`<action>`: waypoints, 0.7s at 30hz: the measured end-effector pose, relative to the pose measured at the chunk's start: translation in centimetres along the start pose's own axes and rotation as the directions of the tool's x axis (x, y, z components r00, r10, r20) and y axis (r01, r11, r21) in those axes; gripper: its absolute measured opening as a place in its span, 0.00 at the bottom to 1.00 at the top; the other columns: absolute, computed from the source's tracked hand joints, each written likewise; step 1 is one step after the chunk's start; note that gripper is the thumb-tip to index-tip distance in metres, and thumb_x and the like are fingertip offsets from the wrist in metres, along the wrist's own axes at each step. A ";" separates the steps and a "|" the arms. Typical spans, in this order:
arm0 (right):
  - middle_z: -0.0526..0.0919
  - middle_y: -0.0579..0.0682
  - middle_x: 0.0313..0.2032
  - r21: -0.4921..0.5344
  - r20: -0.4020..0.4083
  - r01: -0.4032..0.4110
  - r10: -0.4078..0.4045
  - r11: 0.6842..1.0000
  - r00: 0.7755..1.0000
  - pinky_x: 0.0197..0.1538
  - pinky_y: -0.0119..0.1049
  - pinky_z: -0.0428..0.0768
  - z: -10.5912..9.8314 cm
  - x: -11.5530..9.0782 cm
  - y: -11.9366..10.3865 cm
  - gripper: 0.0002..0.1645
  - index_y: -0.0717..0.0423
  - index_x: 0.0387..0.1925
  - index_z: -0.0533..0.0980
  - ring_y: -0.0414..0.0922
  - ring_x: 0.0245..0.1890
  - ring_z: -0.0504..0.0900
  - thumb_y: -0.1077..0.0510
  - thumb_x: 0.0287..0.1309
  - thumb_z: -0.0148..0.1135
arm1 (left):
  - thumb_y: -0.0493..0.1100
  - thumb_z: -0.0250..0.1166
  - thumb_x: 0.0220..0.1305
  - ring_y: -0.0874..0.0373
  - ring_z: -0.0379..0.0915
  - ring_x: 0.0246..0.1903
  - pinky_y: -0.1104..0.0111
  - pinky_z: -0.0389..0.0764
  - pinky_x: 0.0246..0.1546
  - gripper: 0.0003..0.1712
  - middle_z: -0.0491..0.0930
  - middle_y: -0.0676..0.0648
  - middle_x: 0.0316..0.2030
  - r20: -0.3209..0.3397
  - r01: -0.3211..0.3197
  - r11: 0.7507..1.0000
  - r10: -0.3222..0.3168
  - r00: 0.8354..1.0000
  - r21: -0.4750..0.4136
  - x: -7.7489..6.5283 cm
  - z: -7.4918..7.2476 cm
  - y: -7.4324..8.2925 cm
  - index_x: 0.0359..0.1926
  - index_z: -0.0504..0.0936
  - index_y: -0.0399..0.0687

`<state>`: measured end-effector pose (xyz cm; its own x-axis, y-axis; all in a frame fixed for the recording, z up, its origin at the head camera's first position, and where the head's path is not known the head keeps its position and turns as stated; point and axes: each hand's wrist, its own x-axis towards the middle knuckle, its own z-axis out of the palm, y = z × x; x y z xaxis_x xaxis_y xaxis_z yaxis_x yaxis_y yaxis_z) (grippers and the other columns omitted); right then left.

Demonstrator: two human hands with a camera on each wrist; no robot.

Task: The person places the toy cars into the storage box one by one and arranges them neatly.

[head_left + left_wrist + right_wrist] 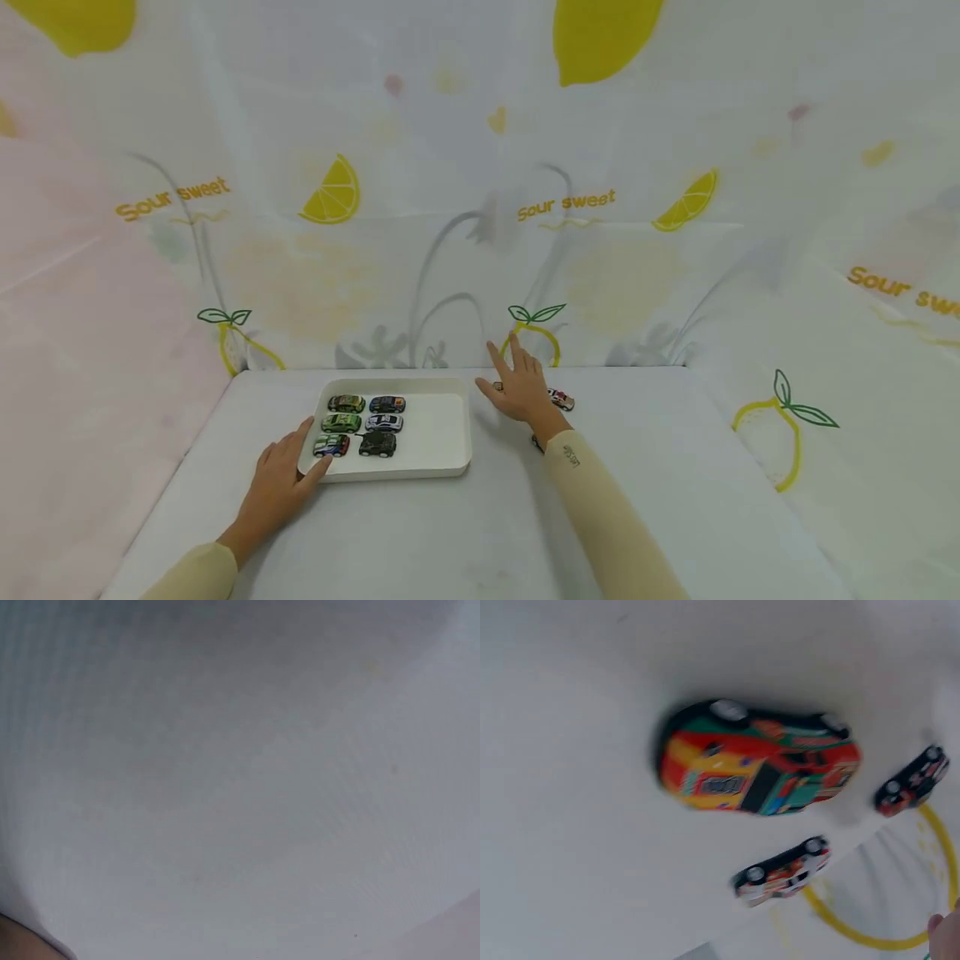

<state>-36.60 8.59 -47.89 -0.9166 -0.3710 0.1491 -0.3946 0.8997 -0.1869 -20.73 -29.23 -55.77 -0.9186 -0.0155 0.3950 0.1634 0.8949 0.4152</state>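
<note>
My left hand (pixel 281 479) rests at the near left corner of a white tray (pixel 437 429), thumb by its front rim and fingers along its left side. Inside the tray, several toy cars stand in two columns, among them a green car (pixel 341 423) and a dark car with a gun-like top (pixel 377 443). To the right of the tray, my right hand (pixel 521 392) is over the table with its fingers extended, holding nothing. A red, yellow and green toy car (pixel 757 769) lies large in the right wrist view. A white and red car (pixel 561 399) shows beside that hand.
Another small dark and red car (pixel 913 781) stands near the back wall (pixel 420 275), a cloth printed with lemons. White cloth covers the table (pixel 420 542). Only cloth and a bit of skin show in the left wrist view.
</note>
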 end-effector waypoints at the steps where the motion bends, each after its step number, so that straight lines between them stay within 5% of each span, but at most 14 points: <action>1: 0.27 0.53 0.72 -0.004 0.004 -0.018 0.018 1.000 1.000 0.68 0.57 0.49 0.0 -0.2 0.8 0.44 0.34 0.71 0.37 0.59 0.70 0.46 0.25 0.59 0.30 | 0.57 0.57 0.61 0.36 0.61 0.56 0.41 0.53 0.56 0.43 0.68 0.30 0.56 0.002 -0.001 1.000 0.001 1.000 -0.003 0.0 -0.1 -0.1 0.69 0.53 0.41; 11: 0.25 0.57 0.71 0.021 0.044 -0.189 0.188 0.982 0.981 0.67 0.62 0.44 -2.2 -2.9 7.6 0.45 0.39 0.72 0.39 0.62 0.69 0.47 0.26 0.59 0.34 | 0.58 0.57 0.61 0.34 0.60 0.56 0.40 0.52 0.56 0.43 0.67 0.29 0.56 0.014 0.006 1.000 -0.006 1.000 -0.020 0.0 -0.3 -0.1 0.70 0.52 0.44; 21: 0.29 0.61 0.71 -0.022 0.071 -0.208 0.209 0.978 0.975 0.65 0.64 0.49 -1.9 -5.1 11.8 0.48 0.41 0.72 0.38 0.69 0.65 0.53 0.27 0.58 0.38 | 0.58 0.56 0.61 0.35 0.59 0.57 0.40 0.52 0.56 0.43 0.66 0.29 0.57 0.024 0.010 1.000 -0.009 1.000 -0.011 0.0 0.0 -0.2 0.70 0.50 0.45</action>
<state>-36.43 21.56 -49.03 -0.9811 -0.1897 0.0378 -0.1935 0.9621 -0.1920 -20.78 -29.46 -55.83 -0.9283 -0.0132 0.3716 0.1585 0.8900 0.4275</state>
